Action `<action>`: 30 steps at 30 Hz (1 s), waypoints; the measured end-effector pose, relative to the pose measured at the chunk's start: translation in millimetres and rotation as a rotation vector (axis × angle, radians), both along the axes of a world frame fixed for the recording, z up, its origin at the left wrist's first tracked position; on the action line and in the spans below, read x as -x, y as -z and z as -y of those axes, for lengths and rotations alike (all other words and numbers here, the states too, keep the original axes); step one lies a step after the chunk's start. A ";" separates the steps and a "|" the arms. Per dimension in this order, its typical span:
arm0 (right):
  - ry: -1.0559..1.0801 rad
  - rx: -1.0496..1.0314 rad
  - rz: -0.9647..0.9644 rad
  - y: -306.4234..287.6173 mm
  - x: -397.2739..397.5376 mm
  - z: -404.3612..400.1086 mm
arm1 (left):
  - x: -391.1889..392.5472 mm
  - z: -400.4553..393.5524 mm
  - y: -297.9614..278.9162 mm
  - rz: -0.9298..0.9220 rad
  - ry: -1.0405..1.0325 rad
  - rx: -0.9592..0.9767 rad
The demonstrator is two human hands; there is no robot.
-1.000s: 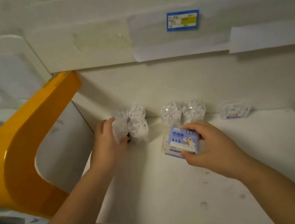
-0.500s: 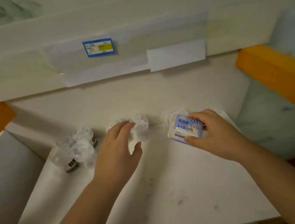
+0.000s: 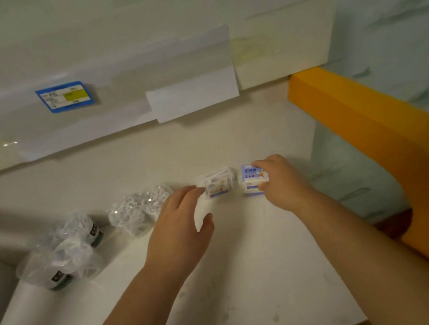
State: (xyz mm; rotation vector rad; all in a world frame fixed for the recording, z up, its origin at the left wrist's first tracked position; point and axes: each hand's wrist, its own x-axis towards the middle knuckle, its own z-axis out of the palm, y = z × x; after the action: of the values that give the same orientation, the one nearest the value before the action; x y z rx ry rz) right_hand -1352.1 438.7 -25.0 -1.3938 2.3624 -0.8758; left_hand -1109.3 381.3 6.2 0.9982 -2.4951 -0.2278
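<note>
Right hand (image 3: 283,183): arm stretched forward to the back of the white shelf (image 3: 249,279), fingers curled over the top of the blue box (image 3: 253,181), thumb on its near side. The hand grips the box.

Left hand (image 3: 181,228): arm stretched forward, palm down, fingers straight and spread, thumb held apart. It holds nothing. Its fingertips (image 3: 196,191) reach the left edge of the clear box (image 3: 217,186); contact cannot be confirmed.

Blue box: it sits at the rear of the shelf near the back wall (image 3: 232,138), just right of the clear box. Its printed blue face is turned up toward the camera and a white side faces the viewer. Its long axis cannot be told, as the hand covers the right end.

Containers:
- The clear box holds white contents, too blurred to name.
- Two clear bags (image 3: 138,212), left of the clear box, hold small white pieces.
- Two jars (image 3: 66,259), further left, are wrapped in clear plastic, with dark bases showing.

Surroundings: a blue price label (image 3: 65,97) is on the ledge above, and an orange post (image 3: 385,157) stands at the right.
</note>
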 end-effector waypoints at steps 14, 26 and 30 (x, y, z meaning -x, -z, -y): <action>0.149 0.148 0.087 -1.1 -14.2 3.4 | -21.7 -8.8 -1.2 -0.005 -0.087 -0.023; -0.284 0.279 -0.106 -52.8 -121.1 -12.8 | -104.2 -18.0 -39.2 -0.031 -0.296 0.085; -0.374 0.266 -0.124 -66.3 -162.3 -13.0 | -154.9 -31.3 -56.3 0.015 -0.400 0.129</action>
State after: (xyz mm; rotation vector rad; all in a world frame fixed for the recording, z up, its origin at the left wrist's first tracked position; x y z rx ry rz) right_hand -1189.9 451.8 41.3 -1.9645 2.0160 -1.0424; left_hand -954.4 412.6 62.5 1.4128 -2.2286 0.0647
